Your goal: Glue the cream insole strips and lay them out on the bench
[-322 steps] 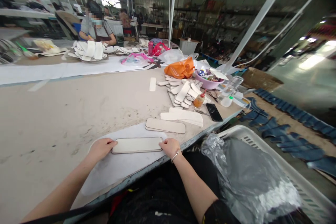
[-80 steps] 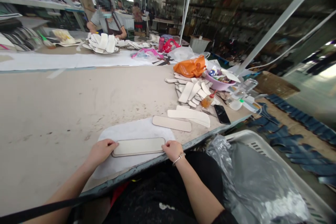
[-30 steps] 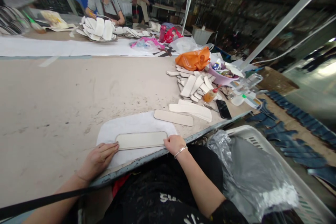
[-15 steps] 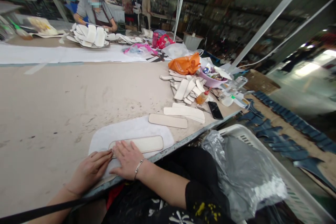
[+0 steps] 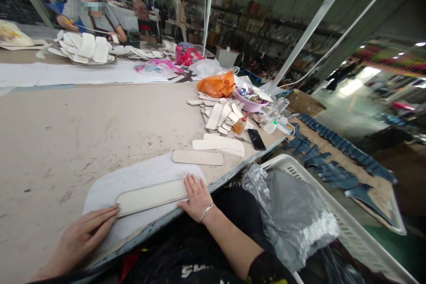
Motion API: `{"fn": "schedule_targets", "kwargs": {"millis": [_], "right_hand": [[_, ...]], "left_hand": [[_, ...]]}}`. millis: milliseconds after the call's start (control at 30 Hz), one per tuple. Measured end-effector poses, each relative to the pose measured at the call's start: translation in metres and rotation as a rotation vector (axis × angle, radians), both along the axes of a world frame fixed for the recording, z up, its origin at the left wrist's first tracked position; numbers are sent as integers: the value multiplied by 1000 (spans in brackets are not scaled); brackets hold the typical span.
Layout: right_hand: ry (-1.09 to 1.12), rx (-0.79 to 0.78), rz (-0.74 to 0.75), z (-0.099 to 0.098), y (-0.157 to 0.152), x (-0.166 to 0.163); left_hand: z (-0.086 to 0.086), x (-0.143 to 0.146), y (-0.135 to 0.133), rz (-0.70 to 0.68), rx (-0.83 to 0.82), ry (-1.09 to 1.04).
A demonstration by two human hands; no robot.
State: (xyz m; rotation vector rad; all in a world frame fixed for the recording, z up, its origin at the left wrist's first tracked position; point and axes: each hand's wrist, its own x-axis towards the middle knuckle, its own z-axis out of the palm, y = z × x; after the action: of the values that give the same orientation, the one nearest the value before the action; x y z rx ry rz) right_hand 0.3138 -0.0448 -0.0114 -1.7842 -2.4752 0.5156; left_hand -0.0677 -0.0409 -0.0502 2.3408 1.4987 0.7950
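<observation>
A long cream strip (image 5: 149, 195) with rounded ends lies on a white sheet (image 5: 133, 177) at the near edge of the table (image 5: 66, 133). My right hand (image 5: 197, 196) lies flat, fingers stretched out, pressing the strip's right end. My left hand (image 5: 84, 235) rests flat and open on the sheet, its fingertips at the strip's left end. A second cream strip (image 5: 198, 157) and two white strips (image 5: 218, 144) lie just beyond to the right.
A heap of white pieces (image 5: 219, 113), a glue bottle (image 5: 240, 124), a black phone (image 5: 256, 139), an orange bag (image 5: 217, 84) and a purple bowl (image 5: 248, 104) crowd the table's right end. A white basket (image 5: 333, 217) with plastic film stands at my right. A person works at the far table.
My right hand has slid from the strip's left part to its right end. My left hand has stayed at the left end, and my view has swung rightwards.
</observation>
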Motion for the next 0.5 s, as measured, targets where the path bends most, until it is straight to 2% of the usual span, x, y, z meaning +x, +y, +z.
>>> {"fn": "schedule_targets", "kwargs": {"millis": [67,133,167,233,300,367,433,500], "right_hand": [[14,3,-10,-4,0,-3],[20,5,-23,-8,0,-6],[17,6,-27,-10,0,-7],[9,9,-33,-11,0,-7],[16,9,-27,-9,0,-7],[42,6,-13,-6,-1,-5],[69,-5,-2,-3,-1,-3],[83,-11,0,0,-1,-2]], "left_hand": [[12,1,0,168,-81,-56],[26,15,0,277,-53,-63],[31,28,0,249,5,-35],[36,65,1,33,64,98],[35,108,3,-199,82,256],[28,141,5,-328,134,365],[19,151,9,-365,191,428],[7,134,15,-346,228,458]]}}
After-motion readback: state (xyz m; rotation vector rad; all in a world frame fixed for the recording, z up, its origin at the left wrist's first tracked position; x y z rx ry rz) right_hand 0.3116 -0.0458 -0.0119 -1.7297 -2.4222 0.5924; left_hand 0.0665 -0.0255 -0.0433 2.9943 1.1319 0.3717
